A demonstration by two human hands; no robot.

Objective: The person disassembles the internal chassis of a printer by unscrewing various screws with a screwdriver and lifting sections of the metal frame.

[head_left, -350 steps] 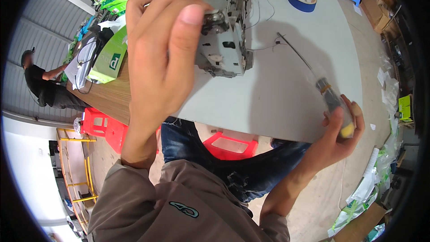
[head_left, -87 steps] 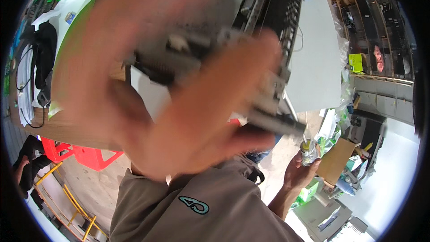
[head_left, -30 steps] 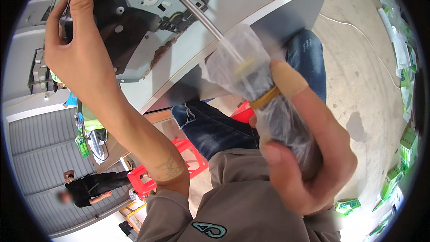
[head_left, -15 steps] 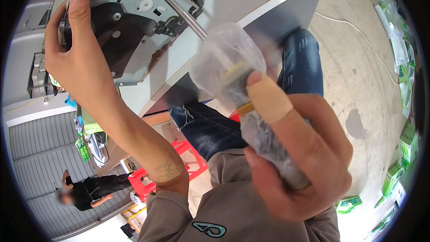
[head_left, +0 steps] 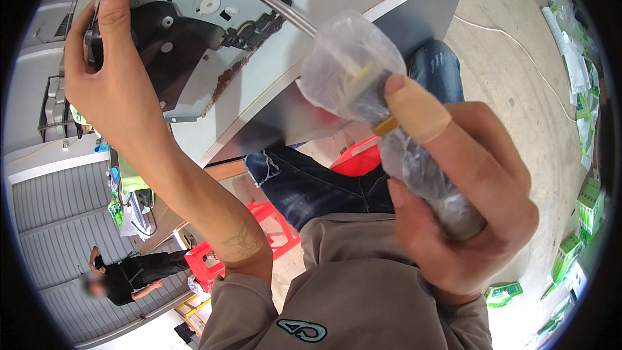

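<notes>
My right hand is closed round the handle of a long-shafted screwdriver, wrapped in clear, crumpled plastic. Loose film bulges at the front of the handle, and a tan strip circles one finger. The bare metal shaft reaches up and left over an opened machine; its tip is out of view. That machine has a pale metal plate with black plastic parts, levers and a white disc. My left hand grips its left edge by a black part, thumb on one side and fingers round the other.
The machine rests on a pale tabletop with a chipped edge, above my knees. A red plastic stool stands beside me. Green-and-white packages line the right side, and a white cable crosses the floor. A person stands at lower left.
My right hand has moved to the right and slightly up with the screwdriver, drawing the shaft along. My left hand stays on the machine's edge.
</notes>
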